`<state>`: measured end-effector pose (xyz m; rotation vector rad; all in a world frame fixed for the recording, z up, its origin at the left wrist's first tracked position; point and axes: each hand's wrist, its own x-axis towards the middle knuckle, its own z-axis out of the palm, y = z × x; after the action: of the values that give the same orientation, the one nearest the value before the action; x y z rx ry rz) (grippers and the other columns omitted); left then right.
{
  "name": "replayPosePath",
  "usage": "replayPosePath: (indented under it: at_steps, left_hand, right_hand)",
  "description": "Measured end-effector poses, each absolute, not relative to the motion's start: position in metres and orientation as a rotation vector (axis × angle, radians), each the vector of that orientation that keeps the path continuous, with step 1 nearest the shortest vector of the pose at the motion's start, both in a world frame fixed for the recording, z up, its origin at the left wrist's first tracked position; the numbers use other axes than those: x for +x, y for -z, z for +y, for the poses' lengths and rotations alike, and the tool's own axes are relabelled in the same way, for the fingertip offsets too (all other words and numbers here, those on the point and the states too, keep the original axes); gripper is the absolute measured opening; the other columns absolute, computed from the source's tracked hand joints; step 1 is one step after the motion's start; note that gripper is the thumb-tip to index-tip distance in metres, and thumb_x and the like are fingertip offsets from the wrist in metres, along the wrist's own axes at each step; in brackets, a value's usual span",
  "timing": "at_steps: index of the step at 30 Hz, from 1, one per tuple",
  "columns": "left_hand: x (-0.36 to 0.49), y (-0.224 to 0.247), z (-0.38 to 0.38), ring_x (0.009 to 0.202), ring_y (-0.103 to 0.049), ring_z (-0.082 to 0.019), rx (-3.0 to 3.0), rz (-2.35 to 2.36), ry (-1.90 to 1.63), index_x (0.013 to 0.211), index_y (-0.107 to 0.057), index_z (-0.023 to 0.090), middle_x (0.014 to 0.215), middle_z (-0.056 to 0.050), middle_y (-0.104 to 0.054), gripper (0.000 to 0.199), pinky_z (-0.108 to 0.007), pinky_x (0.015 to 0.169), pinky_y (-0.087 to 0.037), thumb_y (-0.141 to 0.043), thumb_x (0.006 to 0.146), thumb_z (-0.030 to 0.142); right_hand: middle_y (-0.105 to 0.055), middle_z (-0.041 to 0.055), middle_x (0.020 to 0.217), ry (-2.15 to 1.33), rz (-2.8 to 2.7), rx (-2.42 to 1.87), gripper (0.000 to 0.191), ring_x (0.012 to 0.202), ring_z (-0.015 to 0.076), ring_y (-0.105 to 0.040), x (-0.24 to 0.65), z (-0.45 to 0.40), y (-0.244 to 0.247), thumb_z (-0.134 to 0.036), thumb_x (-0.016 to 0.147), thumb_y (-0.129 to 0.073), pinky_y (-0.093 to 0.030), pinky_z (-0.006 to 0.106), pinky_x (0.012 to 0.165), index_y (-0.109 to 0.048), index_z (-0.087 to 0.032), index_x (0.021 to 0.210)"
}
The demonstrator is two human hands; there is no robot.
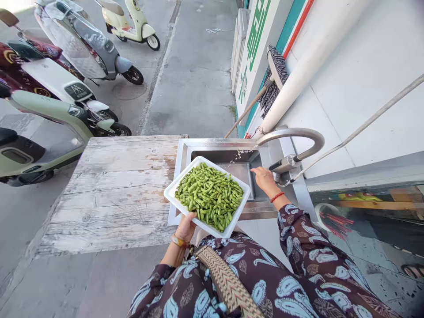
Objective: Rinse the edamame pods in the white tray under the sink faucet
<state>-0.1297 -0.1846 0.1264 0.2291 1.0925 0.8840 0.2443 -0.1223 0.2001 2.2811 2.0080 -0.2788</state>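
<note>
A white rectangular tray (pixel 171 193) heaped with green bean pods (pixel 208 194) is held over the left part of a steel sink (pixel 232 167). My left hand (pixel 186 227) grips its near left edge, fingers partly hidden beneath it. Over the sink's right side is my right hand (pixel 264 179), beside the base of a curved steel faucet (pixel 309 132). One finger of it points out to the left; whether it touches the faucet handle I cannot tell. Drops of water show near the sink's back edge.
A weathered wooden table (pixel 109 194) adjoins the sink on the left. Parked scooters (pixel 49 79) stand beyond it. A mop (pixel 274 75) leans by a white pipe (pixel 308 66) at the wall. At right, a white bucket (pixel 326 211) stands near red sticks.
</note>
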Motion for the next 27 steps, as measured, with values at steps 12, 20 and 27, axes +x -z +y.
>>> replayPosePath:
  at_steps: [12,20,27]
  left_hand:
    - [-0.107,-0.127,-0.166,0.072,-0.064,-0.017,0.229,1.098,-0.835,0.121,-0.057,0.020,0.095,-0.004,-0.070,0.067,-0.027,0.059,-0.057,-0.076,0.057,0.021]
    - [-0.094,-0.132,-0.156,0.078,-0.065,-0.021,0.218,1.113,-0.804,0.124,-0.056,0.019,0.095,-0.004,-0.069,0.072,-0.031,0.068,-0.058,-0.078,0.055,0.022]
    - [-0.092,-0.129,-0.157,0.074,-0.064,-0.018,0.240,1.122,-0.784,0.126,-0.057,0.021,0.089,-0.002,-0.067,0.072,-0.030,0.066,-0.058,-0.077,0.057,0.023]
  right_hand:
    - [-0.073,0.0109,0.113,1.874,2.092,2.866,0.038,0.097,0.0188,-0.069,0.184,-0.047,-0.233,-0.046,0.092,-0.053,-0.055,0.033,0.083,-0.071,-0.018,0.111]
    - [-0.074,0.0120,0.113,1.819,2.174,2.778,0.046,0.103,0.0215,-0.069,0.193,-0.059,-0.240,-0.055,0.091,-0.056,-0.055,0.036,0.087,-0.072,-0.018,0.112]
    - [-0.073,0.0121,0.117,1.545,2.399,2.668,0.040,0.105,0.0216,-0.069,0.188,-0.051,-0.242,-0.044,0.097,-0.048,-0.055,0.038,0.092,-0.070,-0.017,0.117]
